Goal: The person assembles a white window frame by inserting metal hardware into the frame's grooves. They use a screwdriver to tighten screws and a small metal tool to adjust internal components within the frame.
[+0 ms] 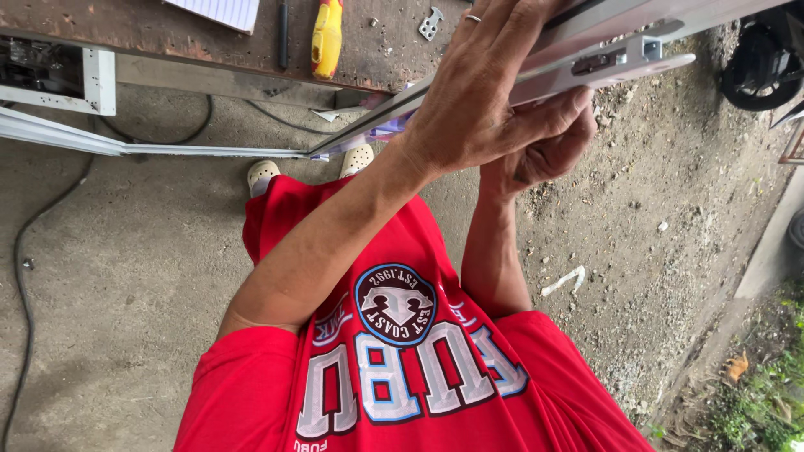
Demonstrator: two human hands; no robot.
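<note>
I see the left hand (477, 100) draped over a long aluminium profile (586, 50), fingers curled across its top face and the thumb (544, 113) pressed along the underside, so it is gripping the bar; a ring (473, 17) sits on one finger. The right hand (544, 155) is under the bar, mostly hidden behind the left one; its fingers look bent up against the lower edge, but I cannot tell how firmly it grips. The profile is pale silver, matte, straight, with stepped channels along its length, and a small metal bracket or lock piece (624, 57) is fixed to it just beside the left fingertips. It runs diagonally, from the upper right corner down and left past the hands toward the edge of the workbench (167, 29), held in the air over the ground. A second white frame section (100, 144) lies lower left, near the bench. On the rusty brown benchtop: a yellow-handled tool (327, 38), a dark pen-like rod (283, 33), a small metal plate (431, 23) and a lined notepad (219, 12). Below are a red printed shirt (402, 368), pale perforated clogs (263, 173), a black cable (21, 276) and gravelly concrete ground (670, 209).
</note>
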